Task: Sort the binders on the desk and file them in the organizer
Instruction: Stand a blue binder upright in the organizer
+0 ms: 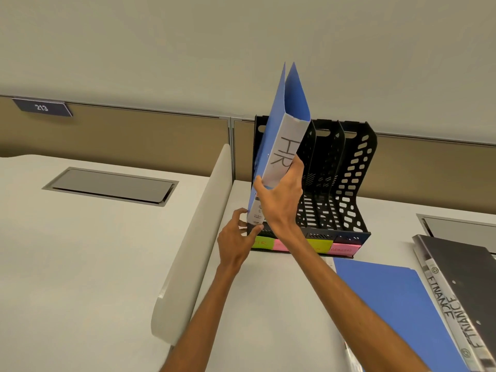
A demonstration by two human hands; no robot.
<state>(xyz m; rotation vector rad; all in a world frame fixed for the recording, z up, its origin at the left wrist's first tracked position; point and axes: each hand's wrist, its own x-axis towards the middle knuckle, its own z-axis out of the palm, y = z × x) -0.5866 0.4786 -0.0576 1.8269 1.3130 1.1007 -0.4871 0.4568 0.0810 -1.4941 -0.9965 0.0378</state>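
The organizer (354, 167) is a black perforated rack with four upright compartments, standing on the counter (281, 291) against the rear partition. A row of sticky notes (341, 248), green and pink, runs along its front edge, one per compartment; the writing on them is too small to read reliably. The HR binder (284, 146) sits at the leftmost compartment, tilted with its top leaning away from the person and its lower end at the front lip of the rack. This binder has blue covers, slightly splayed at the top, and a white spine label with "HR" written by hand. The right hand (279, 194) grips the spine at mid-height, thumb on the left side and fingers (297, 163) wrapped round the right side. The left hand (236, 237) holds the lower end of the spine, pinched between thumb and index finger. To the right, a flat blue binder (397, 304) lies on the counter, just beside a stack of dark binders (464, 267) whose spines read "FINANCE".
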